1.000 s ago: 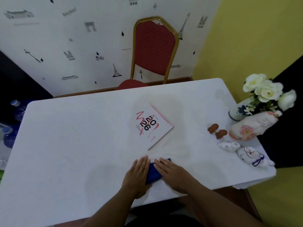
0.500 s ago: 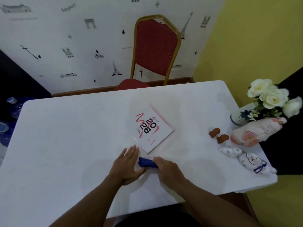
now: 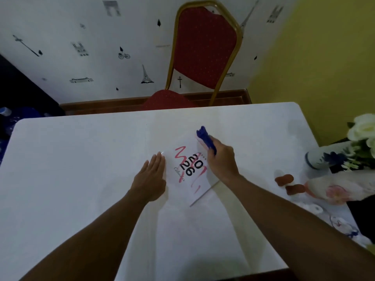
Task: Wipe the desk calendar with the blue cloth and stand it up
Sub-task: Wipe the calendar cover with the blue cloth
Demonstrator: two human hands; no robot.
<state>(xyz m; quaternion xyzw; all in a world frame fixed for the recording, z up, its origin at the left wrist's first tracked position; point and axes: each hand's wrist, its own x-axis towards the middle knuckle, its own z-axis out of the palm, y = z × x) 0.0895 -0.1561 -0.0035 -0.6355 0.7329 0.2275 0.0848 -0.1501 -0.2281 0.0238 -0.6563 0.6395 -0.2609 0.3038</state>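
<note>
The desk calendar (image 3: 185, 169), white with pink strokes and "2026", lies flat in the middle of the white table (image 3: 81, 159). My right hand (image 3: 222, 162) is closed on the rolled blue cloth (image 3: 205, 138), which presses on the calendar's far right corner. My left hand (image 3: 151, 177) lies flat with fingers together on the calendar's left edge. The right hand hides part of the calendar's right side.
A red chair with a gold frame (image 3: 203, 53) stands behind the table. At the right edge are white flowers in a vase (image 3: 361, 142), a lying pink-flowered ceramic figure (image 3: 341, 189), two brown pieces (image 3: 288, 182) and small white figurines (image 3: 343, 226).
My right hand lifted the blue cloth from the near table edge and carried it onto the calendar's far corner. My left hand let go of the cloth and moved onto the calendar's left edge.
</note>
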